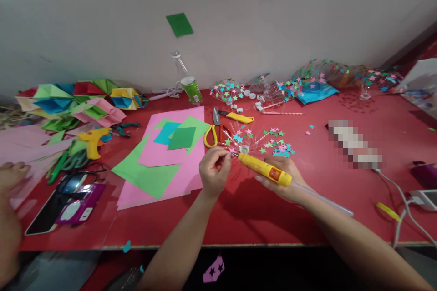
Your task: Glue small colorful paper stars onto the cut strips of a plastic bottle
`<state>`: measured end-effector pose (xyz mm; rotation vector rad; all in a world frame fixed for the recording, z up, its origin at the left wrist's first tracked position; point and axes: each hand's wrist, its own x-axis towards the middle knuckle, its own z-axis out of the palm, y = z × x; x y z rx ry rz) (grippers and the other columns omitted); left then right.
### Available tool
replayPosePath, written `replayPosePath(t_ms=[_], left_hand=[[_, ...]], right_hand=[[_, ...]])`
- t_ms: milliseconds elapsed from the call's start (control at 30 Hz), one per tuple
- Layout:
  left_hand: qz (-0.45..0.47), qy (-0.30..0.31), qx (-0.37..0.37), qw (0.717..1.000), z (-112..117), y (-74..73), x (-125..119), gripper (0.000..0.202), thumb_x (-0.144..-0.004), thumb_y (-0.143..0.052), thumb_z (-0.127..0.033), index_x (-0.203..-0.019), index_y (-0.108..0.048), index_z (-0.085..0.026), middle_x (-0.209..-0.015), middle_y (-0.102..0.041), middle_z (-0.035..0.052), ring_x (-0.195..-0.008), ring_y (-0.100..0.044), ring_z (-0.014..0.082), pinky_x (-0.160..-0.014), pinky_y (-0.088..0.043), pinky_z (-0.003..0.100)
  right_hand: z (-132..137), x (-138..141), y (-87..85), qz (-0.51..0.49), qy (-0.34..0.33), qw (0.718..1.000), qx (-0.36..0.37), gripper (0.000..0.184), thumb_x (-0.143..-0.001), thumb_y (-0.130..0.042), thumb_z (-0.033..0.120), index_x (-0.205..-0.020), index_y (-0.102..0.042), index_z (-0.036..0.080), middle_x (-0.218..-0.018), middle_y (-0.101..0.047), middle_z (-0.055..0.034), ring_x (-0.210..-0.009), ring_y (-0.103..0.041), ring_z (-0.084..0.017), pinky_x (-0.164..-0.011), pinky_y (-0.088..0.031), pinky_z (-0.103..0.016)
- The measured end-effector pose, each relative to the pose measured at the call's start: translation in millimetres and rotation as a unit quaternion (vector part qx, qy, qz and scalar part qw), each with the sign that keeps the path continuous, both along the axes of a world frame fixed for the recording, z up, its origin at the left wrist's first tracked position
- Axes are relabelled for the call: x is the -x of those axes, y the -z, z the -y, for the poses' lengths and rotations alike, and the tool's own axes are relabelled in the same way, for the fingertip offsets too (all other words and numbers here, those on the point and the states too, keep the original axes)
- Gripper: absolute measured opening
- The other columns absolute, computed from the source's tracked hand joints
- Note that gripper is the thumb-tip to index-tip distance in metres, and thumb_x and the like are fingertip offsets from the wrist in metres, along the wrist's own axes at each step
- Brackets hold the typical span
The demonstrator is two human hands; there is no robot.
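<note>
My right hand (285, 179) is wrapped round a yellow hot glue gun (264, 169), seen from above, with a long translucent glue stick (324, 200) sticking out of its back end. The gun's metal nozzle points left, at the fingertips of my left hand (215, 170). Thumb and forefinger of that hand are pinched together; a small pink star shows by the tips, but whether they grip it I cannot tell. Just beyond my hands lies a clear plastic bottle piece (244, 148) with splayed strips, among loose coloured paper stars (283, 150).
Pink and green paper sheets (150, 177) lie to the left, with pliers (215, 118) and a yellow cutter (241, 117) beyond. Star-covered plastic pieces (227, 92) line the back wall. Another yellow glue gun (94, 140) and a person's hand (12, 175) are far left; a cable (398, 186) runs right.
</note>
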<state>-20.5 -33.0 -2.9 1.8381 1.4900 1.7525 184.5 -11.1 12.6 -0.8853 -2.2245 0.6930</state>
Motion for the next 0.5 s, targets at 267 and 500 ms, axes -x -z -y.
replayPosePath(t_ms=[267, 500], left_hand=[[0.000, 0.005, -0.008, 1.000, 0.1, -0.6, 0.0, 0.013, -0.086, -0.057, -0.015, -0.074, -0.059, -0.018, -0.071, -0.058, 0.0003, -0.063, -0.051, 0.0110, -0.055, -0.039, 0.023], [-0.005, -0.004, -0.001, 1.000, 0.2, -0.7, -0.2, 0.015, -0.088, -0.056, -0.020, -0.073, -0.059, -0.018, -0.070, -0.058, 0.0002, -0.060, -0.049, 0.0108, -0.054, -0.039, 0.023]], right_hand=[[1.0, 0.0, -3.5, 0.001, 0.003, 1.000, 0.014, 0.039, -0.090, -0.051, 0.043, -0.060, -0.043, 0.021, -0.057, -0.046, 0.0019, -0.050, -0.044, -0.010, -0.048, -0.034, -0.026], [0.4, -0.3, -1.2, 0.011, 0.004, 1.000, -0.006, 0.038, -0.089, -0.051, 0.041, -0.059, -0.044, 0.021, -0.056, -0.045, 0.0023, -0.049, -0.043, -0.009, -0.049, -0.031, -0.025]])
